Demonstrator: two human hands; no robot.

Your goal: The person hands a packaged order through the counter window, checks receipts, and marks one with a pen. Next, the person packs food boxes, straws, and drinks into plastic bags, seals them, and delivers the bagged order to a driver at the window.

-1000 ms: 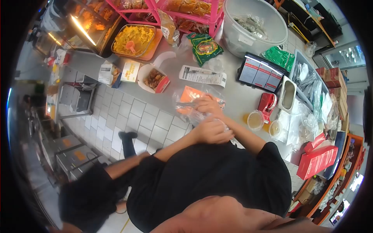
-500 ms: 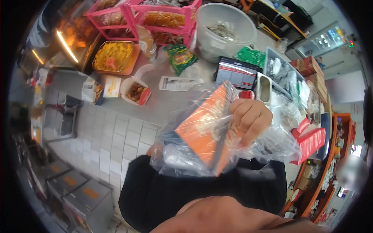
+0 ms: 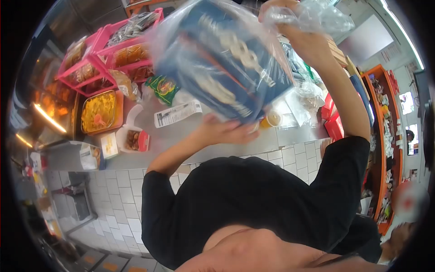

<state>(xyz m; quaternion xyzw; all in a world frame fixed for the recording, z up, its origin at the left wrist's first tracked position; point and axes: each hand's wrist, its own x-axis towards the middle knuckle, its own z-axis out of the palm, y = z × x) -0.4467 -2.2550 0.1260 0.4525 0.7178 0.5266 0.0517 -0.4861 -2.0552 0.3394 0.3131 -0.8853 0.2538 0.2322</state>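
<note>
A clear plastic bag with a blue box [image 3: 226, 59] inside hangs tilted, high in front of me over the counter. White lettering covers the box's face. My right hand [image 3: 281, 13], raised at the top, grips the gathered neck of the bag, and loose plastic trails to its right. Beneath the box's lower edge is my left hand [image 3: 229, 131], its fingers stretched out and blurred, at or close to the bag's bottom. Behind the bag, a printed paper slip [image 3: 178, 114] lies on the steel counter [image 3: 181, 138].
At the left are a tray of yellow food [image 3: 98, 111], an open box of browned pieces [image 3: 133, 139] and pink crates [image 3: 106, 56]. A green packet [image 3: 162, 89] lies behind the slip. To the right stand a lidded cup [image 3: 273, 119], red boxes [image 3: 333, 118] and orange shelves [image 3: 383, 149].
The bag has risen and turned from its orange side to its blue side. My right hand has moved up with it, and my left hand now shows below. A person appears at the lower right.
</note>
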